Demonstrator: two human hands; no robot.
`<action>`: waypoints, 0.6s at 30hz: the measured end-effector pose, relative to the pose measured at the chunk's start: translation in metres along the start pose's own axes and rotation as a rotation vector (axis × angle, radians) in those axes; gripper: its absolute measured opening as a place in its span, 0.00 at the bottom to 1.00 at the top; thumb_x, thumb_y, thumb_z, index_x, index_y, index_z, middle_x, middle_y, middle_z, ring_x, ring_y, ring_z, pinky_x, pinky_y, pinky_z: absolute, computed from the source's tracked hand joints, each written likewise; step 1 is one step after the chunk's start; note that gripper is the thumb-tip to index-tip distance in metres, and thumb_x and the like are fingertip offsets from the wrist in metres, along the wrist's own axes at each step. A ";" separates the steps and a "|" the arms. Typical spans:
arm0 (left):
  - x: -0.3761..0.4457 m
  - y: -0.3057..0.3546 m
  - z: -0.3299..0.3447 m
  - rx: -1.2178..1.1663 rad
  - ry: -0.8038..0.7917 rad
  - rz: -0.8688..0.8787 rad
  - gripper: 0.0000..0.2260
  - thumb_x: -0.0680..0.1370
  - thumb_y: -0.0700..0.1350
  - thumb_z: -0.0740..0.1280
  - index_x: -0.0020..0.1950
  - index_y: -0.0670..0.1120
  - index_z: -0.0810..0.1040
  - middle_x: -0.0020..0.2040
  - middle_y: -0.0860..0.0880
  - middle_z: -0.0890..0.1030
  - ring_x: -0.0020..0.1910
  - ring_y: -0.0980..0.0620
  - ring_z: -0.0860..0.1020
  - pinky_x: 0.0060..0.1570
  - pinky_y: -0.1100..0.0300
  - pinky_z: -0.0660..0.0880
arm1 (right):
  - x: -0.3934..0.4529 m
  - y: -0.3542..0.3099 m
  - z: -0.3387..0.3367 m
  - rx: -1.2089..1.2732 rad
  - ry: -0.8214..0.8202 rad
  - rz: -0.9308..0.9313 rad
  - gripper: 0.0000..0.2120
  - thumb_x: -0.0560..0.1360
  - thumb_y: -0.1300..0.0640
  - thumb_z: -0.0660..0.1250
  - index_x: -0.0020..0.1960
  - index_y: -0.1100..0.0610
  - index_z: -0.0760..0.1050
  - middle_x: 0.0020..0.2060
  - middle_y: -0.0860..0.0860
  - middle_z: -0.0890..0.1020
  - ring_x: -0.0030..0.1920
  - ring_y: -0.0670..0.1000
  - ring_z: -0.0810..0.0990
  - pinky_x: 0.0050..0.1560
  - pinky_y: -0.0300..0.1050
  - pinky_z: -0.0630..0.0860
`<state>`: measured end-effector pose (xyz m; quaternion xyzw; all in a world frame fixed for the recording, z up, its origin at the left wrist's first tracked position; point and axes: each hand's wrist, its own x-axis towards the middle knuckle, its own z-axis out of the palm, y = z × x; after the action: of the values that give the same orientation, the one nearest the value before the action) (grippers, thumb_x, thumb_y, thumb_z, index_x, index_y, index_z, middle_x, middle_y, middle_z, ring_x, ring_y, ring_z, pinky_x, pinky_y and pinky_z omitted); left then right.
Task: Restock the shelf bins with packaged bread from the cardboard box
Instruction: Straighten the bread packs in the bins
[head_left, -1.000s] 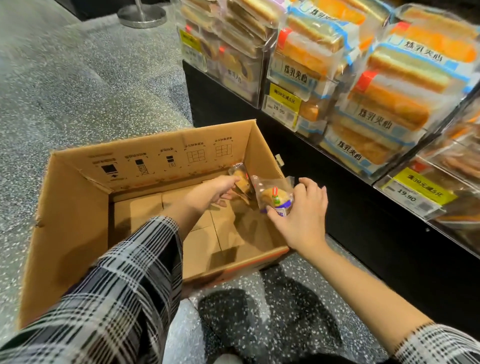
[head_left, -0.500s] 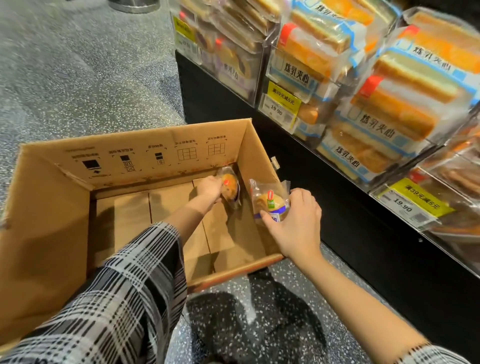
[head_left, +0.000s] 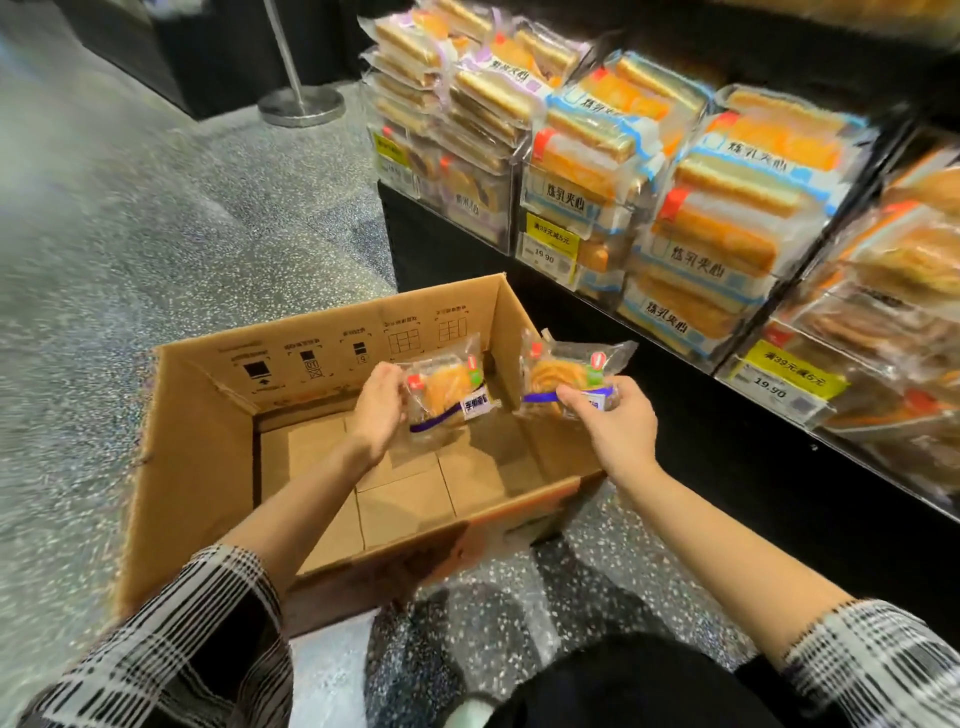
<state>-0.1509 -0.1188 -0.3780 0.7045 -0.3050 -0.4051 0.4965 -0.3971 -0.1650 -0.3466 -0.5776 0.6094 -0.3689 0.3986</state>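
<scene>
Over cardboard box (head_left: 197, 467): two held bread packets (head_left: 447, 392)

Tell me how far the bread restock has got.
Nearly done, it seems. Done: the cardboard box shows only bare bottom flaps, and the shelf bins look stacked full. In hand: the left hand grips one bread packet and the right hand grips another bread packet, both lifted above the box. Left: shelving these two.

The left hand (head_left: 382, 402) is gripping one bread packet (head_left: 449, 392) and the right hand (head_left: 615, 418) is gripping another packet (head_left: 563, 371), both above the open cardboard box (head_left: 197, 467), near the shelf bins (head_left: 670, 208).
</scene>
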 end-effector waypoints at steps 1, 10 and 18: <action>-0.008 0.008 0.004 -0.002 0.032 0.044 0.09 0.82 0.42 0.53 0.48 0.41 0.70 0.46 0.49 0.74 0.47 0.52 0.75 0.46 0.63 0.76 | -0.002 -0.005 -0.007 0.060 0.002 0.017 0.14 0.67 0.47 0.76 0.45 0.51 0.74 0.42 0.48 0.82 0.46 0.50 0.82 0.48 0.47 0.79; -0.054 0.089 0.093 -0.349 -0.003 0.019 0.09 0.77 0.53 0.58 0.45 0.50 0.73 0.38 0.47 0.76 0.41 0.46 0.77 0.38 0.54 0.74 | -0.039 -0.046 -0.119 0.552 0.035 0.044 0.12 0.74 0.54 0.69 0.54 0.59 0.77 0.49 0.58 0.84 0.45 0.54 0.84 0.32 0.44 0.81; -0.118 0.153 0.209 -0.377 -0.521 -0.170 0.23 0.83 0.58 0.49 0.59 0.47 0.78 0.47 0.43 0.85 0.47 0.44 0.83 0.42 0.51 0.79 | -0.083 -0.039 -0.253 0.609 0.269 -0.039 0.28 0.67 0.50 0.70 0.63 0.60 0.69 0.55 0.59 0.82 0.48 0.56 0.84 0.33 0.46 0.81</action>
<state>-0.3948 -0.1640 -0.2387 0.4958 -0.2813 -0.6610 0.4880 -0.6104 -0.0870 -0.2022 -0.3896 0.5071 -0.6148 0.4617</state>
